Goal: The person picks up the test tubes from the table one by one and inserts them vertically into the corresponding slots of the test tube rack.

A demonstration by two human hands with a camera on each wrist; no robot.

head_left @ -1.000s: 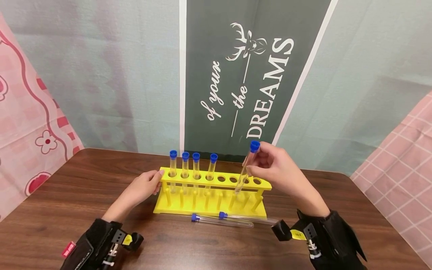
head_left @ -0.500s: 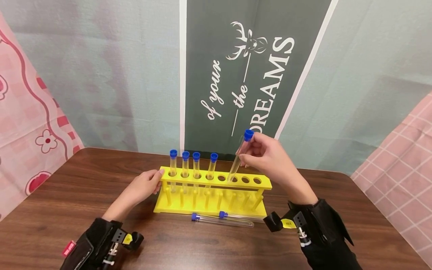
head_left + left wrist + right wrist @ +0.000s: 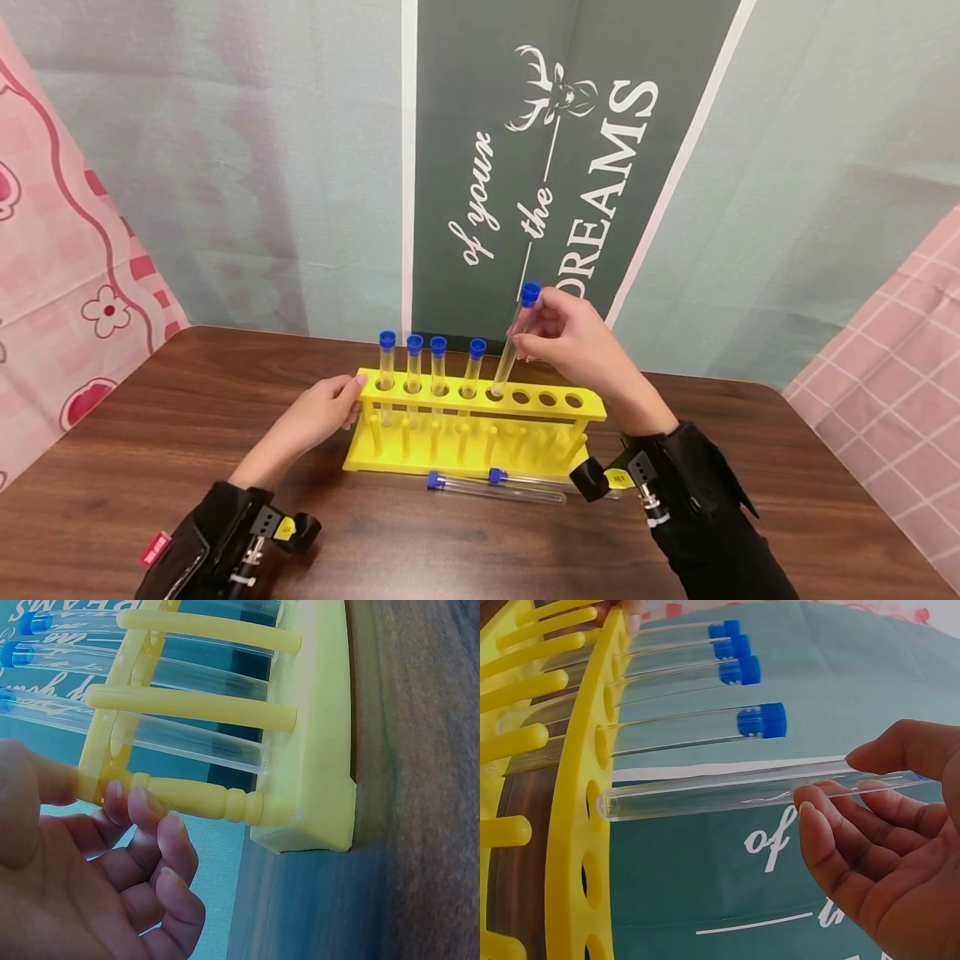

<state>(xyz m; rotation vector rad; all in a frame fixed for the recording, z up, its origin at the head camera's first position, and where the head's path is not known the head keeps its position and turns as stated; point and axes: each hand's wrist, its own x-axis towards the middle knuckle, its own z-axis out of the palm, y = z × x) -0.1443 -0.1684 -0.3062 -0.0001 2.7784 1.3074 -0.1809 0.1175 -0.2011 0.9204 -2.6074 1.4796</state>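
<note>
Right hand [image 3: 573,340] pinching a tube [image 3: 507,362] at the rack [image 3: 534,407].
On the table [image 3: 360,537], two loose tubes [image 3: 496,490] are lying before the rack, the right wrist camera [image 3: 590,479] partly hiding one. The left hand [image 3: 321,410] is gripping the rack's left end. The held tube is leaning, its tip at the fifth hole; four capped tubes [image 3: 470,373] are filling the first holes. Cloth [image 3: 341,167] is hanging behind.

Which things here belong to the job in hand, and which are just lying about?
Job:
yellow rack, held by left hand
capped tube in right hand
four racked tubes
probably two loose tubes lying in front

Not the job:
printed backdrop
pink cloths at either side
</note>
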